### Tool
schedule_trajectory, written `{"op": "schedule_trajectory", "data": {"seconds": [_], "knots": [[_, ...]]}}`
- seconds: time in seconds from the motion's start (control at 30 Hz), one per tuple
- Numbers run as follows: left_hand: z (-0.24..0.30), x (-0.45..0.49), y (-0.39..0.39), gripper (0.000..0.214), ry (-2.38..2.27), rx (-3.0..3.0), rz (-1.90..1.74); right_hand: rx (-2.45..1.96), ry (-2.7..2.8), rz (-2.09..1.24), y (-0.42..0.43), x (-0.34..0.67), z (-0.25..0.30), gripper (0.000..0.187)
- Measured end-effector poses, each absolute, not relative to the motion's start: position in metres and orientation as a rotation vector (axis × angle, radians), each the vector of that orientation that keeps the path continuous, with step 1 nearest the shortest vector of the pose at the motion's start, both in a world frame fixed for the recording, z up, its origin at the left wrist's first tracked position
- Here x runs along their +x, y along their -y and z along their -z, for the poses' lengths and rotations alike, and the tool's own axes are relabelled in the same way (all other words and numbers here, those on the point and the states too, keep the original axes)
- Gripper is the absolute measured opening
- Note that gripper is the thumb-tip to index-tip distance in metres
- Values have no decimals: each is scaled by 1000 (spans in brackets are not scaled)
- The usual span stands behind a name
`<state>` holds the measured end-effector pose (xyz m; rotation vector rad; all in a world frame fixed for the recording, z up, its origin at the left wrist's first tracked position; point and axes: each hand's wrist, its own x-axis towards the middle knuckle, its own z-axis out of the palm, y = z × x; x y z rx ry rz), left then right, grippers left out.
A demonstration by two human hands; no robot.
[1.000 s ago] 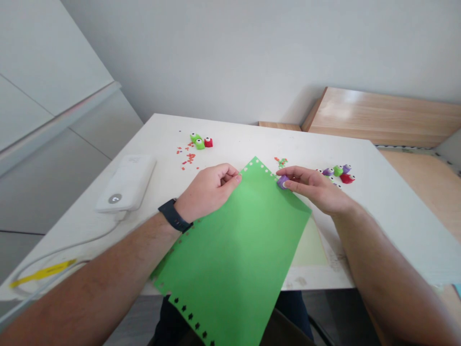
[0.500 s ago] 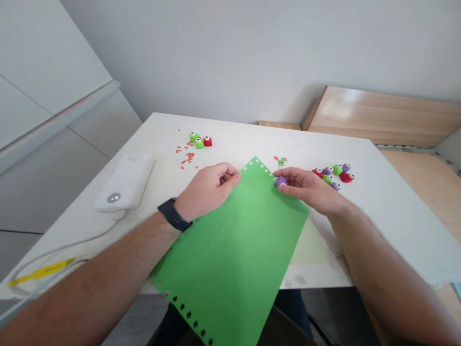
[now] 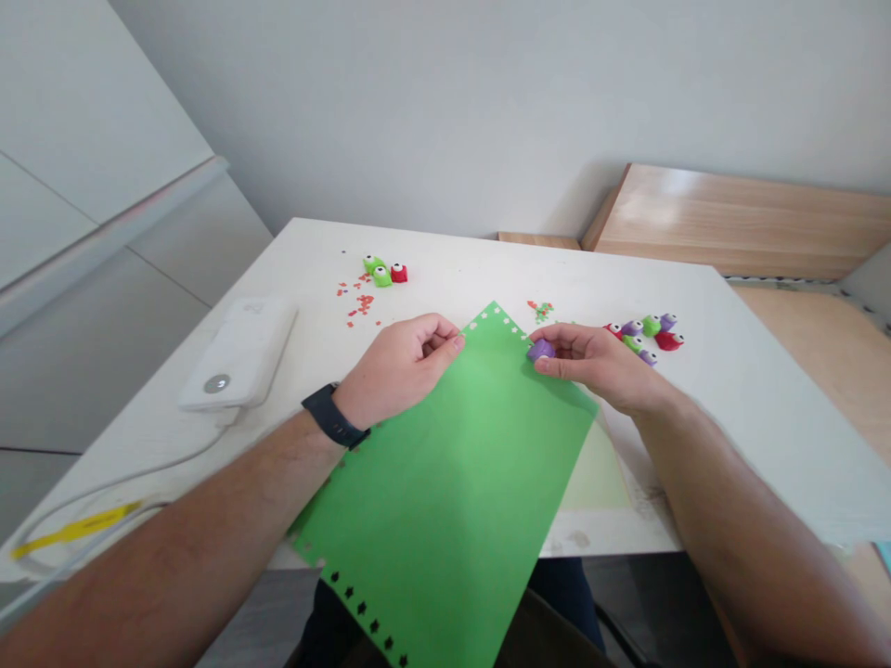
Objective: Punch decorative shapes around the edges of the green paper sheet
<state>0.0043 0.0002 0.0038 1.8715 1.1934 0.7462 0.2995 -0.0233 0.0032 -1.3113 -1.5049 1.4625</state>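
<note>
Fingers of the right hand (image 3: 602, 365) gripped a purple paper punch (image 3: 541, 350) at one edge of the green paper (image 3: 459, 464); the left hand (image 3: 404, 365) pinched another edge. The paper hung past the near edge of the table (image 3: 452, 289). If the left pinch got loose, it could slide down and the punch could bite crooked.

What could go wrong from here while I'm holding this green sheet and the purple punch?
The green sheet hangs past the near edge of the white table, so it might sag or bend. The left hand pinches its edge near star-shaped holes, where the thin border could tear. The purple punch in the right hand sits close to those holes, so a cut there might overlap one.
</note>
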Motion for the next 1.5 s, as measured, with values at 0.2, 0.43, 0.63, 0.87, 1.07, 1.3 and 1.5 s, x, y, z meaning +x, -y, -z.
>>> {"op": "schedule_trajectory", "data": {"seconds": [0.2, 0.43, 0.63, 0.87, 1.07, 1.3, 1.5], "knots": [[-3, 4, 0, 32, -1195, 1877, -752, -1324, 1474, -1459, 23, 299, -4, 44], [-4, 4, 1, 32, -1199, 1886, -750, -1363, 1432, -1461, 23, 297, -5, 48], [-7, 5, 1, 30, -1209, 1883, -748, -1365, 1427, -1455, 23, 296, -3, 45], [-5, 6, 1, 29, -1192, 1887, -744, -1349, 1481, -1443, 23, 294, -1, 37], [-3, 4, 1, 30, -1185, 1875, -746, -1350, 1475, -1419, 24, 291, -2, 34], [-4, 5, 1, 30, -1198, 1876, -732, -1358, 1501, -1398, 23, 290, -1, 34], [-3, 5, 0, 30, -1196, 1872, -736, -1356, 1534, -1389, 24, 289, -2, 31]]}}
